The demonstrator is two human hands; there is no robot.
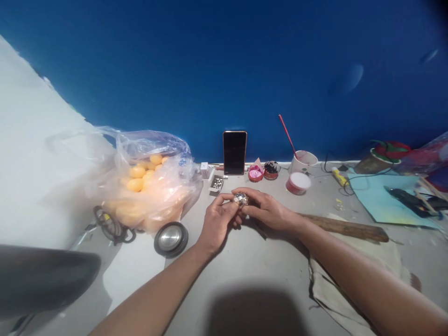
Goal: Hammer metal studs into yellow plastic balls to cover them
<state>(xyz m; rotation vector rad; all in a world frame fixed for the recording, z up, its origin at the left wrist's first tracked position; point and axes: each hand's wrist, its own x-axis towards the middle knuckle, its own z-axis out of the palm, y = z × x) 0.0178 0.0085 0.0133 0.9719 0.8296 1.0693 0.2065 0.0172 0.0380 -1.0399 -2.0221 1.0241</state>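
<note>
Both hands are meeting near the middle of the grey table (pixel 273 266) and sharing a small glittering silver ball (pixel 241 199). The left hand (pixel 217 223) is coming in from the left, its thumb and fingertips pinching the ball's left side. The right hand (pixel 268 211) is closing on it from the right, fingers drawn narrowly over its top and far side (how much of the ball they are hiding cannot be told). The ball is sitting between the two sets of fingertips, just above the tabletop.

Farther away, a dark phone (pixel 234 152) is leaning upright against the blue wall (pixel 224 70). A small box of metal pins (pixel 216 183) is lying between the phone and the hands. To the left, a clear plastic bag (pixel 175 186) is bulging with yellow-orange balls (pixel 137 171), and a round metal lid (pixel 171 239) is resting just beside it on the near side. To the right of the phone, a pink pot (pixel 255 173), a dark pot (pixel 271 170) and a white cup (pixel 304 161) holding a red stick (pixel 287 133) are standing in a row. A wooden stick (pixel 346 228) is lying behind the right forearm, partly on a pale cloth (pixel 336 284).
</note>
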